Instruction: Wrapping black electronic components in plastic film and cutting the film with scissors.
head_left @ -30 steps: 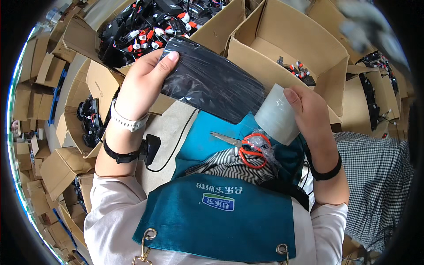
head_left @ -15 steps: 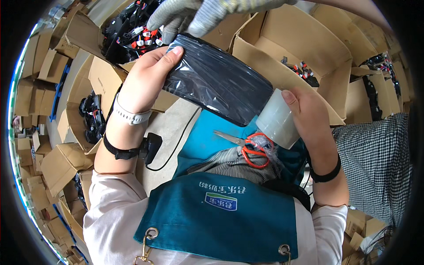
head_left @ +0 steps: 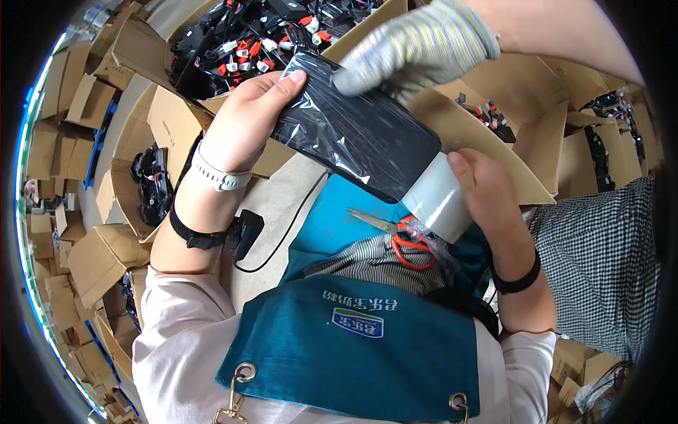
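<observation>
My left hand (head_left: 258,106) grips the upper left end of a flat black box-shaped device (head_left: 353,131) covered in clear, shiny film, its thumb on top. My right hand (head_left: 487,185) is closed round a wide roll of clear tape (head_left: 439,201), which meets the device's right end. A co-worker's hand in a striped grey glove (head_left: 424,49) hovers over the device's upper edge, blurred; whether it touches cannot be told. Scissors with orange-red handles (head_left: 412,254) lie on my lap, beside crumpled clear plastic (head_left: 441,247).
Ahead of me an open carton holds a heap of black devices with red and white connectors (head_left: 247,53). Another carton (head_left: 526,106) at the right contains a few. More cartons (head_left: 106,261) line the left. A checkered cloth (head_left: 593,261) hangs at the right.
The gloved hand has moved right and down from the device's left end toward its upper middle. My left hand and the device have shifted slightly right; the tape roll stays against its end.
</observation>
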A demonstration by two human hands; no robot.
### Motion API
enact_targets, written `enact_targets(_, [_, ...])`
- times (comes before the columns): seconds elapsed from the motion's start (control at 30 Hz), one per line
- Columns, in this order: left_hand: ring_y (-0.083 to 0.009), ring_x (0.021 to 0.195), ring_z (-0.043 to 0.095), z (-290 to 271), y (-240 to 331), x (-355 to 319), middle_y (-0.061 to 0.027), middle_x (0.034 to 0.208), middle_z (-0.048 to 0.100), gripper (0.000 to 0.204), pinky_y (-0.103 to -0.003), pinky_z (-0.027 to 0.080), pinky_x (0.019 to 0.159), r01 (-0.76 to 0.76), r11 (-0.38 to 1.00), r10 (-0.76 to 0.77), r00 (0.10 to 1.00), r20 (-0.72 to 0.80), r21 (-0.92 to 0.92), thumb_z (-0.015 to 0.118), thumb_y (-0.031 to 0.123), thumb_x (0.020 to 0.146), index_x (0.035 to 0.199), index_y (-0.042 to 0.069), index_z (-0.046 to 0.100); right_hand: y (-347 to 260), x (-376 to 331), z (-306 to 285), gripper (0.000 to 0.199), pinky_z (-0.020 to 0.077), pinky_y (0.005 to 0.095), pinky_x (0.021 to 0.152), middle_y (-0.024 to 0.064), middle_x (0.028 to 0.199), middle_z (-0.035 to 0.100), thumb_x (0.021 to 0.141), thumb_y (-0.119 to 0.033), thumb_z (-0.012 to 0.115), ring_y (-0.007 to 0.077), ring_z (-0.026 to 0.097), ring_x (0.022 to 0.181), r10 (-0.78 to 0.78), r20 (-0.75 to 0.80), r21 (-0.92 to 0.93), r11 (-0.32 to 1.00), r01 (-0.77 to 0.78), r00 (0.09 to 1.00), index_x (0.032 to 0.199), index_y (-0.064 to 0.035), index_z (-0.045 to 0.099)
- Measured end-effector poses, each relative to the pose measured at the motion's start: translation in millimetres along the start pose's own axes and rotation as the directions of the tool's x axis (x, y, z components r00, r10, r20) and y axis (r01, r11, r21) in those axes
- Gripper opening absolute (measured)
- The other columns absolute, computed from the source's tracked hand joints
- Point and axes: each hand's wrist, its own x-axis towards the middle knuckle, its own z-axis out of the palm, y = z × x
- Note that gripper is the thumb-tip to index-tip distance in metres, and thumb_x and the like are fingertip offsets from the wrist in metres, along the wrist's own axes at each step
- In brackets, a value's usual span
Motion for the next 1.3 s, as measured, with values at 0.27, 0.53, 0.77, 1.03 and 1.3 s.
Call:
enact_targets(0.27, [-0.0073, 0.080, 0.065, 12, 7, -12, -0.0046, 0.094, 0.071, 0.036, -0.021, 0.049, 0.077, 0.012, 0.998, -0.012, 1.000, 0.011, -0.054, 0.051, 0.029, 0.100, 0.108, -0.004, 0.063, 23, 2, 31, 0.051, 0.0453, 0.0440, 0.083, 0.0205, 0.103, 0.060, 0.091, -0.045, 0.056, 0.0370, 0.059, 0.097, -0.214, -0.419, 0.143, 0.944, 0.297, 0.882, 0.117, -0.0005, 0.050])
enact_targets(0.53, [-0.0078, 0.088, 0.061, 54, 41, -25, -0.0033, 0.100, 0.067, 0.038, -0.022, 0.048, 0.078, 0.033, 0.999, -0.034, 0.997, 0.063, 0.022, 0.052, 0.032, 0.099, 0.118, 0.000, 0.059, -4, -41, 18, 0.055, 0.0422, 0.0422, 0.076, 0.0168, 0.099, 0.051, 0.069, -0.030, 0.083, 0.0306, 0.051, 0.088, -0.594, -0.569, -0.174, 0.763, 0.623, 0.569, 0.102, -0.0027, 0.049])
enact_targets(0.77, [-0.0100, 0.096, 0.060, 91, 72, -17, -0.0060, 0.107, 0.064, 0.039, -0.023, 0.047, 0.086, 0.013, 0.995, -0.035, 0.973, 0.226, 0.099, 0.053, 0.025, 0.098, 0.123, -0.004, 0.053, 6, -65, -7, 0.037, 0.0427, 0.0392, 0.072, 0.0157, 0.093, 0.054, 0.073, -0.017, 0.078, 0.0315, 0.053, 0.084, -0.427, -0.592, -0.116, 0.884, 0.453, 0.684, 0.098, -0.0012, 0.055])
enact_targets(1.03, [-0.0073, 0.098, 0.056, 146, 88, 0, -0.0025, 0.105, 0.062, 0.030, -0.022, 0.043, 0.088, -0.184, 0.921, 0.018, 0.901, 0.434, 0.344, 0.049, 0.020, 0.101, 0.123, 0.001, 0.052, -70, -72, -159, 0.040, 0.0469, 0.0319, 0.093, 0.0102, 0.115, 0.059, 0.088, -0.008, 0.067, 0.0201, 0.060, 0.106, -0.624, 0.215, -0.192, 0.727, 0.659, 0.751, 0.123, -0.0005, 0.049])
enact_targets(1.3, [-0.0155, 0.096, 0.054, 155, 78, -8, -0.0085, 0.100, 0.056, 0.040, -0.027, 0.045, 0.082, -0.626, 0.683, 0.302, 0.712, 0.634, 0.377, 0.066, 0.022, 0.087, 0.116, 0.001, 0.048, 75, -102, 24, 0.044, 0.0299, 0.0486, 0.108, 0.0180, 0.126, 0.055, 0.082, -0.029, 0.069, 0.0382, 0.046, 0.123, -0.311, -0.118, -0.407, 0.882, 0.240, 0.943, 0.119, -0.0073, 0.062])
